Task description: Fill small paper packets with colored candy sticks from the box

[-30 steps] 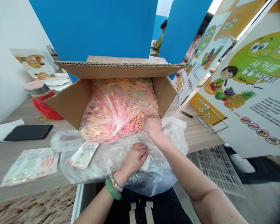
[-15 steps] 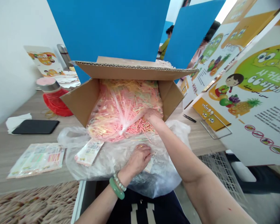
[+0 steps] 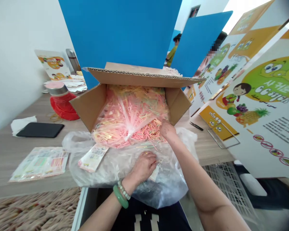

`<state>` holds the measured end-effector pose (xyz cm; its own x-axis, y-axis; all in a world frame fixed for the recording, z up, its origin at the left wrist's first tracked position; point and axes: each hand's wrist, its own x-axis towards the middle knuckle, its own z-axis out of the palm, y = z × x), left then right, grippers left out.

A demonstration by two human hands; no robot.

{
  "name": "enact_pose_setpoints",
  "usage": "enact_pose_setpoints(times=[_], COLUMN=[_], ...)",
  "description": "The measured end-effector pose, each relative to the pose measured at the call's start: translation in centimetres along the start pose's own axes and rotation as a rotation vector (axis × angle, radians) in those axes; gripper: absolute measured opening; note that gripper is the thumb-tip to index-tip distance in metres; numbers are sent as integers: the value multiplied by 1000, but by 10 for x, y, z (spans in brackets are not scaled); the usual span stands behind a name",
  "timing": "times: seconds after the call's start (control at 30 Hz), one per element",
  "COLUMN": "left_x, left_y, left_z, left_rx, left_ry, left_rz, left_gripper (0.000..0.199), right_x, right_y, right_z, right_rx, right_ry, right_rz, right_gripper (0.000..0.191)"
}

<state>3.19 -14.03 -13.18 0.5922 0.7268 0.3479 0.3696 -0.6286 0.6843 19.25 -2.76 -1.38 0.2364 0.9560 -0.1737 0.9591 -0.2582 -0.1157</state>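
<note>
Compared with half a second ago, the right hand [image 3: 168,130] has been drawn a little back and outward, from deeper among the coloured sticks [image 3: 148,132] to their near right edge, just inside the mouth of the cardboard box [image 3: 90,104]. Its fingers are bent inward and kept close together, with the tips turned toward the sticks; whether any are pinched cannot be told, since the fingertips are hidden. The sticks, mostly pink with some yellow and green, are heaped in the box in a clear bag [image 3: 129,125], whose gathered film is spread across the front of the heap. By contrast, the left hand [image 3: 143,165] is kept nearly where it was, rested on the plastic sheet [image 3: 106,176] in front of the box. Its fingers are curled and held side by side over a small printed packet [image 3: 154,175], which is partly covered by the hand; whether it is gripped cannot be told. A few loose sticks [image 3: 145,146] are seen between the two hands, and a second packet [image 3: 92,158] is laid on the sheet farther left, apparently undisturbed. For the work, the shift is judged to mean that the reach into the heap is being eased, while the covered packet is left in place.
</note>
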Motion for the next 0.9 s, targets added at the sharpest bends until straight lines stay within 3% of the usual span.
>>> enact_pose_setpoints(times=[0.2,0.37,0.5,0.6,0.67,0.77,0.9], left_x=[0,-1,-3,-1,5,14,18], left_y=[1,1,9,22,30,35,27], left_z=[-2,-3,-9,-22,-31,-36,-29], left_rx=[11,9,-84,-202,-229,-214,-154], left_ry=[-5,6,137,317,378,343,301], left_rz=[-3,20,-4,-103,-132,-104,-113], left_gripper=[17,17,23,23,24,25,30], right_x=[-16,-24,-49,-76,-90,-100,-96], right_y=[32,50,55,47,38,24,14], right_z=[26,41,55,77,94,117,130], right_rx=[199,607,986,1206,1240,1195,1162], right_ry=[209,415,342,144,50,111,214], right_rz=[-102,-161,-254,-348,-389,-453,-485], right_gripper=[30,14,18,22,24,25,23])
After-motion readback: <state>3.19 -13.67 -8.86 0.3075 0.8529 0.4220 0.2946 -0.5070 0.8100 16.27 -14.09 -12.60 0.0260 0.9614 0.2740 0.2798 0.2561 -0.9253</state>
